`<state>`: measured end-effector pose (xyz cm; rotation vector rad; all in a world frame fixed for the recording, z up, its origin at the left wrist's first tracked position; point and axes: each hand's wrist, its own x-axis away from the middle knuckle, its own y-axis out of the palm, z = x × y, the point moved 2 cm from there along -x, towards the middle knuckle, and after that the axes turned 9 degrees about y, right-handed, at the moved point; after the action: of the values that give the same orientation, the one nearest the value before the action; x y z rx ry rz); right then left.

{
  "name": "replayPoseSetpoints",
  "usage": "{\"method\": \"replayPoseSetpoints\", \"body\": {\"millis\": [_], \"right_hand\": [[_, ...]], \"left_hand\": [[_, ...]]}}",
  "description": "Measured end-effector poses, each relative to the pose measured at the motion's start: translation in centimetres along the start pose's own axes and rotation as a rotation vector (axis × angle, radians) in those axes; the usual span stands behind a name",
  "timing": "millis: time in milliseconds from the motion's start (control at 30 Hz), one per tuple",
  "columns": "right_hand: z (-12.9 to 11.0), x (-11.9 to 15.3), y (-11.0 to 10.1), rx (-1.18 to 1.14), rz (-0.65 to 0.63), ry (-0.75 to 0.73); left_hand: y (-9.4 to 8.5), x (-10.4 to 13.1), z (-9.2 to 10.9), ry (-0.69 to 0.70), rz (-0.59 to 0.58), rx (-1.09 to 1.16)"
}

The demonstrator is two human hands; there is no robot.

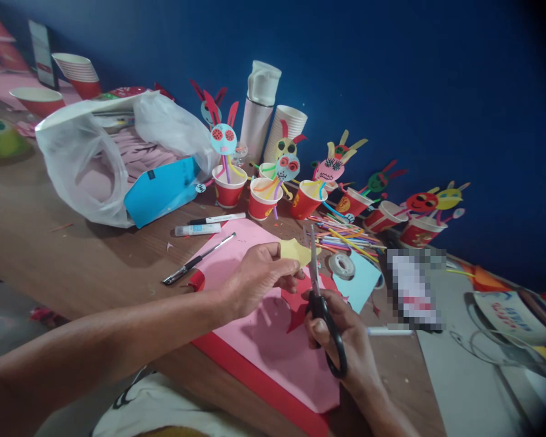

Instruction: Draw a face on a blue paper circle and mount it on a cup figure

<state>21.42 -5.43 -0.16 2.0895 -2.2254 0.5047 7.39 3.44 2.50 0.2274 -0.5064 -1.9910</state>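
Between the thumb and fingers of my left hand [259, 276] is a piece of yellow paper [295, 251], held up above the table. My right hand [341, 331] grips black-handled scissors [318, 297], their blades pointing up and away from me at the paper's right edge. Whether the blades touch the paper I cannot tell. Below both hands lies a pink sheet [273, 328] on top of a red sheet [255, 373]. Red paper scraps [296, 306] rest on the pink sheet, partly hidden by my right hand.
Paper cups [264, 203] with bunny-faced straw figures line the back. Left are a plastic bag [82, 158] and a blue card [161, 191]. Near the pink sheet lie a pen [195, 261], a glue stick [198, 230], a tape roll [341, 266] and colourful straws [346, 233]. A phone [414, 290] lies right.
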Motion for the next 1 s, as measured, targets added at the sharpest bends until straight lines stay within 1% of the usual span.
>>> {"method": "replayPoseSetpoints", "body": {"millis": [133, 333, 533, 633, 767, 1000], "right_hand": [[0.15, -0.01, -0.3, 0.002, -0.036, -0.004], [0.04, -0.01, -0.66, 0.027, -0.036, 0.008], [-0.48, 0.29, -0.43, -0.007, 0.045, 0.044], [-0.51, 0.39, -0.31, -0.03, 0.035, 0.074], [-0.48, 0.47, -0.37, -0.066, 0.055, 0.119], [-0.25, 0.25, -0.78, -0.065, 0.021, 0.111]], "left_hand": [[-0.15, -0.07, 0.04, -0.004, -0.016, -0.013], [-0.46, -0.35, 0.0, 0.004, -0.024, -0.042], [-0.65, -0.49, 0.13, 0.009, -0.027, -0.073], [-0.71, -0.54, 0.15, 0.007, -0.023, -0.083], [-0.84, -0.64, 0.12, 0.003, -0.026, -0.091], [-0.99, -0.71, 0.14, 0.002, -0.039, -0.122]]}}
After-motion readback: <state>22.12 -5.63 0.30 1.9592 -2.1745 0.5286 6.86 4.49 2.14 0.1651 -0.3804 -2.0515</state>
